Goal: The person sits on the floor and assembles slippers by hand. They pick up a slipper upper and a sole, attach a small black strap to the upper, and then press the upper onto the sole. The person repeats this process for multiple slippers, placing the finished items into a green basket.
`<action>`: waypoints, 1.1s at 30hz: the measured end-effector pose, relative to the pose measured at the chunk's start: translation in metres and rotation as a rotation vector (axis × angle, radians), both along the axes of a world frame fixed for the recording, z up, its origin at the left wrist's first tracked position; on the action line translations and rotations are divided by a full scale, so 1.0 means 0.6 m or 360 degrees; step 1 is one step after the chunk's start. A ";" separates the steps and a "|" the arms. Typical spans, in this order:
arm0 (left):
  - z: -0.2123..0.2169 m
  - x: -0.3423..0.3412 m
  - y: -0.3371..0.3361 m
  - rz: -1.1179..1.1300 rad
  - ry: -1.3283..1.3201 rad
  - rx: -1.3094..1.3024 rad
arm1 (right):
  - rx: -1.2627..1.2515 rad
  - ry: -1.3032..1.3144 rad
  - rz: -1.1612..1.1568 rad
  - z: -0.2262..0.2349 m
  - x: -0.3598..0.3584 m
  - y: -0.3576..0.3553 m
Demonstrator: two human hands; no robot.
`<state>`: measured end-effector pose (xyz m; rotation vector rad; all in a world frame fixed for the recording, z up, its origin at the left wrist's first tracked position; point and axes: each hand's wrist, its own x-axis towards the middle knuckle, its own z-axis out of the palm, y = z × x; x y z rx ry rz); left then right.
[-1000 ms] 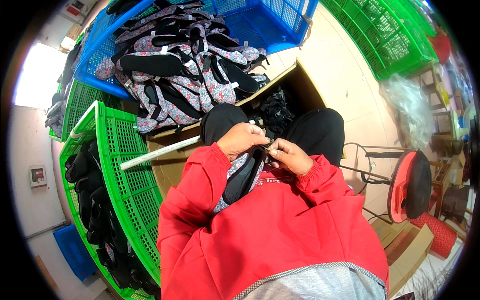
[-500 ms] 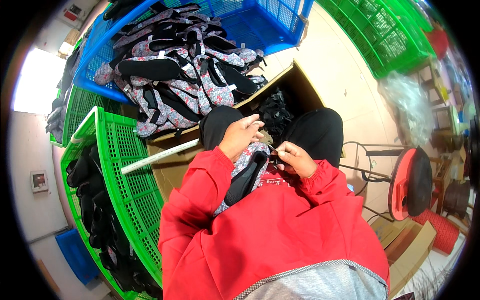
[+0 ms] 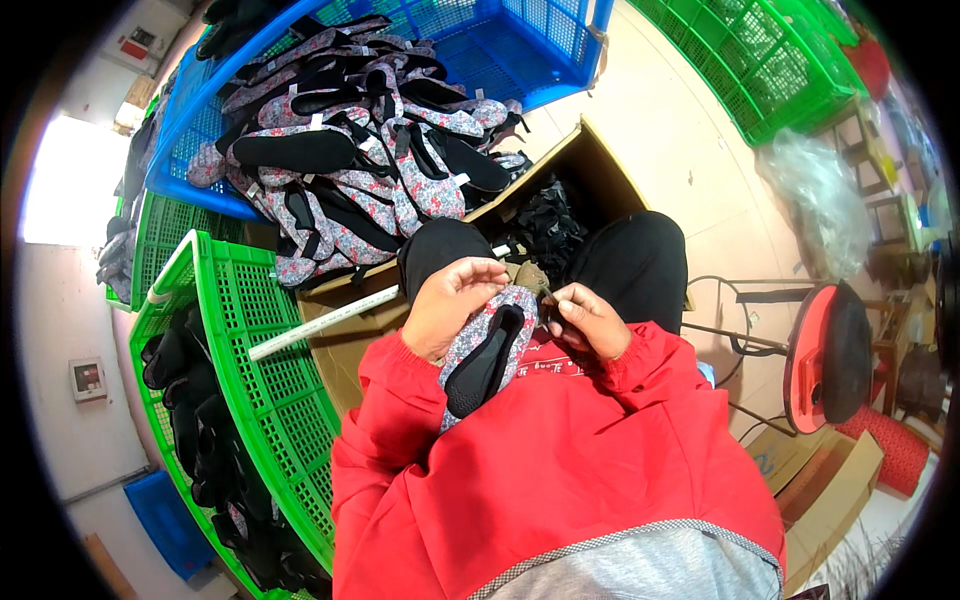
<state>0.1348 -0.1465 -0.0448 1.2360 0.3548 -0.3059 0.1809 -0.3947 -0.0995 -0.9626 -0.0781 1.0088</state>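
Note:
A floral fabric slipper (image 3: 488,352) with a black lining lies in front of my body, its opening facing up. Beside its left edge my left hand (image 3: 452,302) is held with fingers stretched out and slightly curved, close to the fabric. A brown, rounded piece (image 3: 533,279) shows at the slipper's far end; its kind is unclear. My right hand (image 3: 588,318) is closed in a pinch to the right of that end. Something thin and dark shows at its fingertips, too small to name.
A blue crate (image 3: 480,55) holds many similar slippers (image 3: 350,170). Between my knees stands a cardboard box (image 3: 600,160) with black scraps (image 3: 548,220). A white pipe (image 3: 325,322) lies left, by a green crate (image 3: 265,380) of dark slippers. A red-and-black round stool (image 3: 825,355) is right.
My left hand has drawn back from over the slipper's far end to its left side, uncovering the brown piece. My right hand keeps its pinch nearly in place. The view has shifted slightly.

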 end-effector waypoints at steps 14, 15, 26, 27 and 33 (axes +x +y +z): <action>0.017 -0.049 -0.055 -0.0375 -0.0731 0.2190 | -0.0852 -0.0885 -0.0070 0.021 -0.021 0.067; 0.013 -0.044 -0.053 -0.0327 -0.0803 0.2238 | -0.0937 -0.1142 -0.0153 0.028 -0.021 0.076; 0.093 0.010 -0.098 0.0307 -0.0948 0.2422 | -0.1184 -0.1460 -0.0577 0.063 0.049 0.134; 0.099 0.012 -0.102 0.0421 -0.1015 0.2325 | -0.1187 -0.1324 -0.0521 0.074 0.057 0.131; 0.089 0.009 -0.103 0.0747 -0.1233 0.2353 | -0.0494 -0.1200 -0.0572 0.105 0.067 0.111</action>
